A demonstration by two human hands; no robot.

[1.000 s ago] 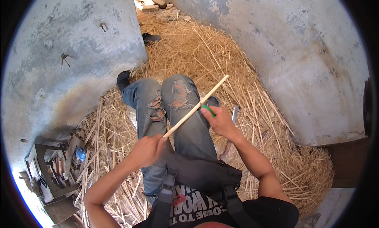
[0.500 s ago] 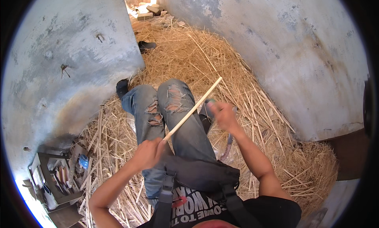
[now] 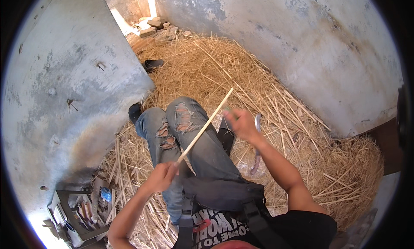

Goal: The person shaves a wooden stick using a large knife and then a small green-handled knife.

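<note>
A thin pale stick, seemingly split bamboo (image 3: 205, 127), slants up and to the right across my thighs. My left hand (image 3: 163, 176) is closed round its near end. Close to the stick's far end, my right hand (image 3: 241, 123) is closed, with a small greenish thing showing at its fingertips. That thing is too small and blurred to name. Below my right wrist lies a long-bladed knife (image 3: 256, 160), its pale blade pointing away and its brownish handle towards me. Part of the knife is near my forearm.
Straw and loose strips (image 3: 302, 162) cover the floor. Walls (image 3: 276, 37) stand at right and left. A black sandal (image 3: 153, 64) lies by the left wall's end, with broken bricks (image 3: 148, 31) beyond. A wooden frame (image 3: 62, 201) holding scraps stands lower left, beside blue plastic (image 3: 105, 194).
The view has shifted slightly, so the walls and floor appear moved. My right hand has moved slightly nearer me along the stick; my left hand still grips its near end.
</note>
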